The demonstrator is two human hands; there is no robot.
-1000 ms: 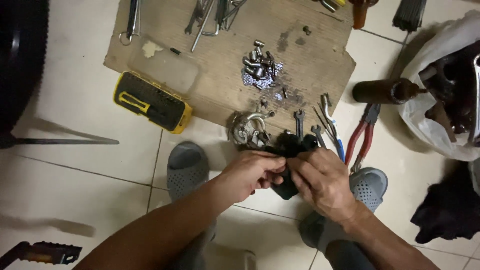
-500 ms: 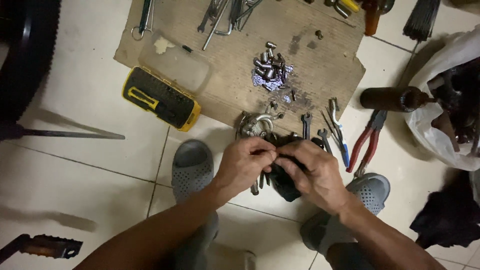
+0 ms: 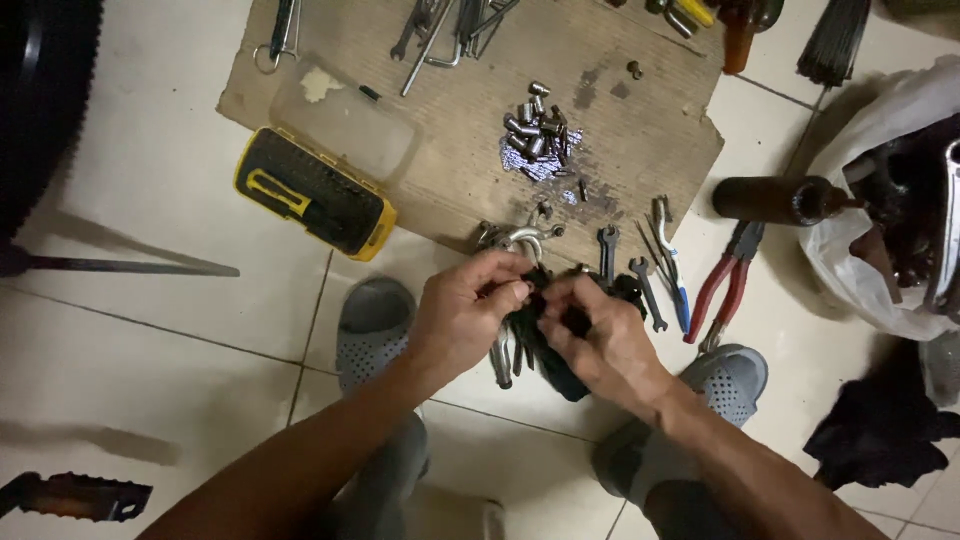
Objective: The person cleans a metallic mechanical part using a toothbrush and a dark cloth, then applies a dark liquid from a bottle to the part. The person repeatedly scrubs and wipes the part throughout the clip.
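Observation:
Both of my hands meet over the tiled floor in front of my feet. My left hand [image 3: 465,315] and my right hand [image 3: 600,335] pinch a dark greasy part [image 3: 545,350] between their fingertips; what exactly it is stays hidden by the fingers. Just beyond the hands lies a metal brake caliper [image 3: 515,238], and small spanners [image 3: 640,285] lie to the right of it. A heap of small metal sockets and bolts [image 3: 538,125] sits on the cardboard sheet [image 3: 640,140] further away.
A yellow and black tool case [image 3: 315,192] with a clear lid lies at the left. Red-handled pliers [image 3: 725,280], a dark bottle [image 3: 775,200] and a white bag [image 3: 880,190] are at the right. A tyre [image 3: 40,100] fills the left edge; a pedal [image 3: 75,495] lies at the bottom left.
My hands have stayed together on the dark part, with the fingers shifting their hold. The view has tilted so the cardboard and tools sit lower in the picture.

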